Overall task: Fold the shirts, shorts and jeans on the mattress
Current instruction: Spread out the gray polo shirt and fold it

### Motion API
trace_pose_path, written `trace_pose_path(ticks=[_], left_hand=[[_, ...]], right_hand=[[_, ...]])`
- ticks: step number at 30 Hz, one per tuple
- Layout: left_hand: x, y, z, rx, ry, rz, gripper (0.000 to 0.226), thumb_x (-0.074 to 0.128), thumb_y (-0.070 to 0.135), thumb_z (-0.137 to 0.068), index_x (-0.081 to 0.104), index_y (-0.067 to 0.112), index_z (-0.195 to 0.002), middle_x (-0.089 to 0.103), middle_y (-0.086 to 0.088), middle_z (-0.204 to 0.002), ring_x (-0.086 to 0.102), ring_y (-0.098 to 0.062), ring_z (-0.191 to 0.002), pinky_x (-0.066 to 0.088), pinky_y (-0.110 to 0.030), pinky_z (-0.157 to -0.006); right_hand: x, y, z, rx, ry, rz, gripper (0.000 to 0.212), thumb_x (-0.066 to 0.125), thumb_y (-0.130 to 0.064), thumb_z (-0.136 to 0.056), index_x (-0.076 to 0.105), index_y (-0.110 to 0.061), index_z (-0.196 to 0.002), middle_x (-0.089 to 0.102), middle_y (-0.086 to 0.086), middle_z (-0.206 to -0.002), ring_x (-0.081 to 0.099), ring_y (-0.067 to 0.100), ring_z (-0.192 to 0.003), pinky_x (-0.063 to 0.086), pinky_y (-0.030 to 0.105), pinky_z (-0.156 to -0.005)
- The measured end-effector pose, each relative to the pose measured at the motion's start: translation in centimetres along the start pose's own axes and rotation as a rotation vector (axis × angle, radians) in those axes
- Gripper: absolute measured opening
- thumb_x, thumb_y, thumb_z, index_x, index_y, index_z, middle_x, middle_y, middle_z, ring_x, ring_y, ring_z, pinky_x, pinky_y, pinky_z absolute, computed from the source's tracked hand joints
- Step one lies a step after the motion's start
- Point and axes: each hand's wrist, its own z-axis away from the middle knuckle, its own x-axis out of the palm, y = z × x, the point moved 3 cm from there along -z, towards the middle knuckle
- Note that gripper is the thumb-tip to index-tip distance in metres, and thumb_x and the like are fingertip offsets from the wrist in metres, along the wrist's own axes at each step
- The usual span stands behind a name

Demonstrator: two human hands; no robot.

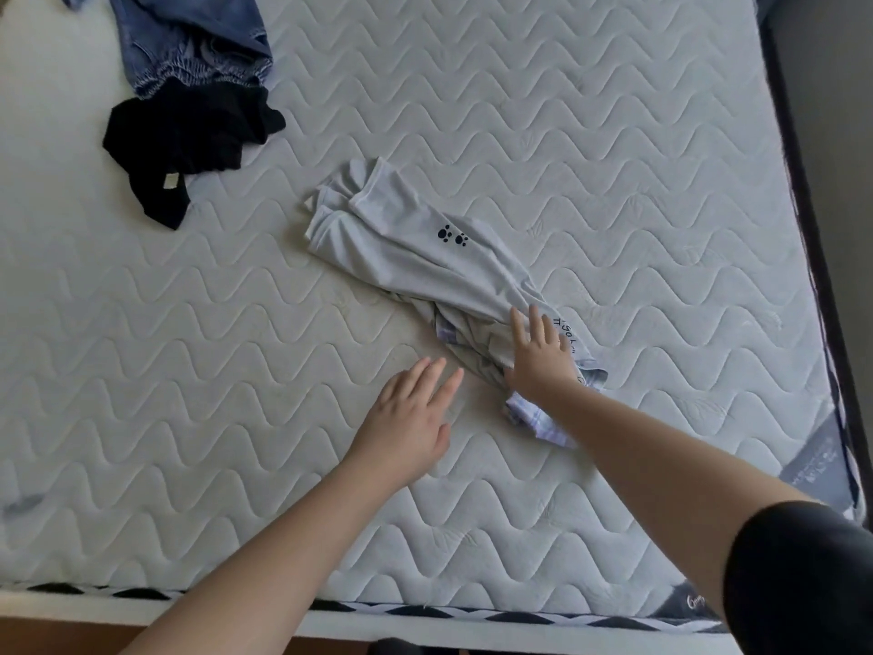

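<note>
Shirt (425, 262) lies mid-mattress (614, 134); my right hand (541, 354) rests on its near end, my left hand (408, 418) just left of it. Jeans (189, 35) far left, another garment (189, 139) touching their near edge.

Both your forearms are bare from wrist to elbow — no watch, ring or bracelet on your left hand (406, 418) or right hand (543, 356); a short black sleeve (798, 579) covers your right upper arm — plain, unmarked

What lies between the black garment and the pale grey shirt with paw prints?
In the head view, only bare quilted mattress separates the black garment from the pale grey shirt.
</note>
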Motion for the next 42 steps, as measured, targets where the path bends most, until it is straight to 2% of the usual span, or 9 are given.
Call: trace_pose_path(ticks=[3,6,12,19,22,27,33,39,42], left_hand=[[1.1,0.1,-0.9,-0.017,-0.028,0.034,0.067,0.039,0.038,-0.097,0.011,0.024,-0.157,0.014,-0.003,-0.163,0.009,-0.019,-0.15,0.012,-0.035,-0.119],[2.1,0.3,-1.7,-0.046,-0.016,0.122,0.065,0.043,0.036,-0.096,0.019,0.023,-0.156,0.023,-0.003,-0.16,0.017,-0.019,-0.148,0.02,-0.034,-0.116],[5.3,1.2,-3.4,-0.159,-0.15,0.614,0.061,0.051,0.035,-0.098,0.028,0.02,-0.153,0.031,-0.002,-0.156,0.029,-0.019,-0.143,0.024,-0.028,-0.115],[9.3,3.0,-7.1,-0.888,-0.12,1.592,0.093,0.055,0.069,-0.084,0.017,0.025,-0.156,0.033,0.0,-0.157,0.036,-0.026,-0.141,0.03,-0.046,-0.117],[10.1,2.8,-8.4,-1.079,0.039,1.846,0.088,0.077,0.057,-0.071,0.04,0.024,-0.144,0.056,0.0,-0.137,0.057,-0.026,-0.122,0.047,-0.049,-0.103],[10.3,3.7,-7.8,-1.005,-0.145,1.718,0.017,0.058,0.015,-0.077,0.061,0.008,-0.091,0.067,-0.01,-0.093,0.064,-0.025,-0.085,0.051,-0.031,-0.076],[8.1,5.4,-2.7,-0.809,-0.128,1.388,0.04,0.056,0.032,-0.057,0.065,0.008,-0.088,0.064,-0.007,-0.085,0.06,-0.02,-0.079,0.044,-0.03,-0.071],[11.1,5.3,3.1,-0.589,-0.382,1.038,0.031,0.064,0.025,-0.084,0.07,0.009,-0.11,0.07,-0.002,-0.105,0.062,-0.016,-0.094,0.045,-0.023,-0.078],[13.2,4.5,5.5,-0.579,-0.518,0.987,0.033,0.064,0.033,-0.091,0.068,0.009,-0.113,0.067,0.004,-0.095,0.061,-0.011,-0.085,0.047,-0.021,-0.07]], right_hand=[[1.0,0.9,-2.0,0.09,-0.08,-0.155,0.085,0.05,-0.036,-0.097,-0.009,-0.018,-0.156,0.01,0.011,-0.161,0.023,0.036,-0.144,0.026,0.05,-0.115],[2.0,1.5,-2.9,0.082,-0.082,-0.191,0.071,0.047,-0.005,-0.093,0.016,-0.025,-0.154,0.039,0.015,-0.145,0.049,0.038,-0.123,0.044,0.047,-0.099],[2.3,2.0,0.3,-0.065,0.065,-0.39,0.059,0.055,-0.004,-0.082,0.058,-0.03,-0.135,0.06,0.007,-0.118,0.058,0.031,-0.108,0.047,0.033,-0.082],[3.9,3.2,9.6,-0.242,0.168,-0.426,0.036,0.064,-0.007,-0.087,0.071,-0.021,-0.119,0.065,0.006,-0.109,0.059,0.032,-0.098,0.047,0.041,-0.08],[5.5,4.3,13.3,-0.258,0.18,-0.442,0.032,0.066,-0.005,-0.085,0.073,-0.021,-0.112,0.065,0.002,-0.106,0.057,0.031,-0.094,0.044,0.041,-0.081],[9.5,5.9,16.2,-0.154,-0.068,-0.436,0.048,0.058,-0.011,-0.089,0.057,-0.029,-0.133,0.054,-0.002,-0.127,0.048,0.025,-0.117,0.038,0.037,-0.097],[9.4,5.5,15.4,0.03,-0.165,-0.758,0.049,0.057,-0.009,-0.09,0.051,-0.023,-0.137,0.05,0.005,-0.136,0.049,0.021,-0.124,0.038,0.028,-0.099],[6.1,1.9,12.0,0.109,-0.033,-0.826,0.045,0.051,-0.025,-0.097,0.046,-0.019,-0.141,0.053,0.006,-0.137,0.052,0.022,-0.122,0.043,0.04,-0.102],[5.3,-0.3,10.2,0.062,-0.026,-0.703,0.051,0.054,-0.026,-0.096,0.043,-0.017,-0.144,0.049,0.008,-0.142,0.047,0.025,-0.129,0.037,0.034,-0.101]])
